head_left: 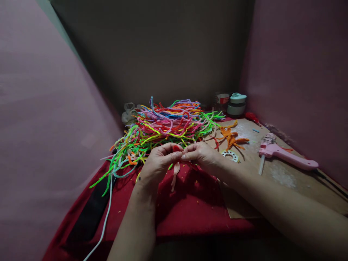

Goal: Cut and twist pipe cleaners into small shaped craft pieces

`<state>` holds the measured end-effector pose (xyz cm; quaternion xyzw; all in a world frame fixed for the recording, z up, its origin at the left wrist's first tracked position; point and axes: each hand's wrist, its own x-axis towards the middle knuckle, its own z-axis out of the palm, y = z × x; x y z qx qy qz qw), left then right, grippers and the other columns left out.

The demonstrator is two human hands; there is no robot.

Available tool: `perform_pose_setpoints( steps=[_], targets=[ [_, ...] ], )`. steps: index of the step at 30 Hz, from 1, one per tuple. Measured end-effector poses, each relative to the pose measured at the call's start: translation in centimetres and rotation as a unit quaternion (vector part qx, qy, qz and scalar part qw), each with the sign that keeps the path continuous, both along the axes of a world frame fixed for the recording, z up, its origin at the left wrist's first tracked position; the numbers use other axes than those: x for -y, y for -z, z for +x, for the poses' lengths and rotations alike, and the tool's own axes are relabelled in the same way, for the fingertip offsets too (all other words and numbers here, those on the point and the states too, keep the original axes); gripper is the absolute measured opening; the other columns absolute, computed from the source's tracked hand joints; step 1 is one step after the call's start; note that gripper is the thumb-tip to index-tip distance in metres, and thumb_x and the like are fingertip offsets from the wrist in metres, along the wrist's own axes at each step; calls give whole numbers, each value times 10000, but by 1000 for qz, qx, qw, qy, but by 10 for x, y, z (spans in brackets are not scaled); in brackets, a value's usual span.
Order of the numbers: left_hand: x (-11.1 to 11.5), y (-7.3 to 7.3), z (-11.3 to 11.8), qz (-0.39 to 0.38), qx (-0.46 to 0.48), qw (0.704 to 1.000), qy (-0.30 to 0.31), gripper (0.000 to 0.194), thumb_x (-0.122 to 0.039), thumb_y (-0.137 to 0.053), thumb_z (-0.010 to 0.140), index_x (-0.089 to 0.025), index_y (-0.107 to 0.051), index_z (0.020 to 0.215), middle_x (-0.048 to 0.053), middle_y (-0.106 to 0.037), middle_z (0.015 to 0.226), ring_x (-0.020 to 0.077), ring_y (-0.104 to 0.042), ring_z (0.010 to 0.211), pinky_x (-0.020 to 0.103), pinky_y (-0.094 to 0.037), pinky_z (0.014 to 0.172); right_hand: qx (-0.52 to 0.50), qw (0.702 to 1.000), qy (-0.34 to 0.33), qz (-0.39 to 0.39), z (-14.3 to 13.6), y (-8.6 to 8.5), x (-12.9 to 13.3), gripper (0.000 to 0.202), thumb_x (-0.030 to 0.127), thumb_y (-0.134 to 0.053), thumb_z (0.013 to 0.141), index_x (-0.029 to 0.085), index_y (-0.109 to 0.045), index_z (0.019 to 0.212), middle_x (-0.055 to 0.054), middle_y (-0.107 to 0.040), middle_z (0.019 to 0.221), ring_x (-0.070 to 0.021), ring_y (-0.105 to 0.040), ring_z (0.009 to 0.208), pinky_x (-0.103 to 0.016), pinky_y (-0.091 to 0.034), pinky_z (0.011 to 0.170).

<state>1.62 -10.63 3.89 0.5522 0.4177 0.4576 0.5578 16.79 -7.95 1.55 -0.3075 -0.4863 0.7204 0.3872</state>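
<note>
The small red piece is in front of me, above the red cloth, and it is between the fingertips of my two hands. With my left hand I hold it in a narrow pinch, the thumb below and the first finger over it. The thumb and finger of my right hand are also pinched together at its right side, touching the left ones, but how much they grip is hidden from me. Just below my fingers there is a pale pink strip; I cannot tell if it hangs from them or lies on the cloth. Behind my hands is a big, loose pile of fuzzy sticks in many colours. To the right, on the brown board, I see an orange bundle, near it a white ring with holes, and farther right a pink glue gun, lying on its side. At the back stands a jar with a pale green lid, beside a clear container. On my left, a white cable runs beside a flat black object.
</note>
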Motion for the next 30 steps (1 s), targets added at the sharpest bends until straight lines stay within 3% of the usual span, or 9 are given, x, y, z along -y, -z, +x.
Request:
perform_pose_setpoints(
  steps=[11,15,18,25,30],
  targets=[
    [0,-1,0,41,-54,996,-51,79,-155,-687,650,-129,-643,710,-20,-597,586,53,-483,507,169,-369,515,16,998,-36,50,4,-6,1,135,224,-700,557,103,-642,560,15,-550,467,-62,-428,435,-229,-303,486],
    [-1,2,-1,34,-1,999,-26,70,-127,-695,632,-130,-641,677,-18,-594,602,65,-511,541,183,-396,551,-17,997,-79,-19,4,-4,1,124,180,-708,507,99,-638,569,10,-552,474,-73,-447,433,-234,-317,475],
    [-2,3,-1,31,39,999,-2,66,-117,-695,630,-133,-637,657,-16,-593,615,74,-527,565,198,-410,575,-34,995,-75,-51,2,-4,3,147,168,-723,464,94,-622,542,8,-551,465,-69,-439,418,-232,-317,461],
    [0,0,3,27,18,999,-20,81,-144,-711,610,-128,-638,643,-20,-580,591,69,-507,537,194,-395,549,-54,992,-75,-87,0,-6,5,155,144,-728,440,107,-593,504,21,-533,435,-61,-422,400,-219,-307,434],
    [1,-2,5,13,-1,999,-37,97,-184,-710,607,-137,-651,668,-16,-588,580,79,-503,522,203,-386,535,-44,997,-51,-46,-1,-3,4,135,153,-714,475,111,-591,509,16,-541,452,-68,-432,411,-230,-314,454]
  ],
)
